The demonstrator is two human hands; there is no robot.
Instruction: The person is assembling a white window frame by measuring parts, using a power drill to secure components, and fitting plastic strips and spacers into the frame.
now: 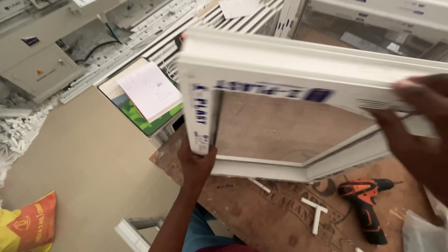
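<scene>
A white plastic window frame [280, 65] with blue printing on its protective film is lifted and tilted over a brown wooden worktable [261, 214]. My left hand [196, 163] grips the lower end of the frame's left upright from below. My right hand [415, 126] holds the frame's top bar at the right edge of the view. The frame looks blurred from motion. Through its opening the brown table board shows.
An orange and black cordless drill [366, 205] lies on the table at the lower right, near short white profile offcuts [316, 212]. A stack of papers [149, 91] sits on a green board at left. White profiles, a grey cabinet [37, 70] and an orange sack [28, 228] surround the beige floor.
</scene>
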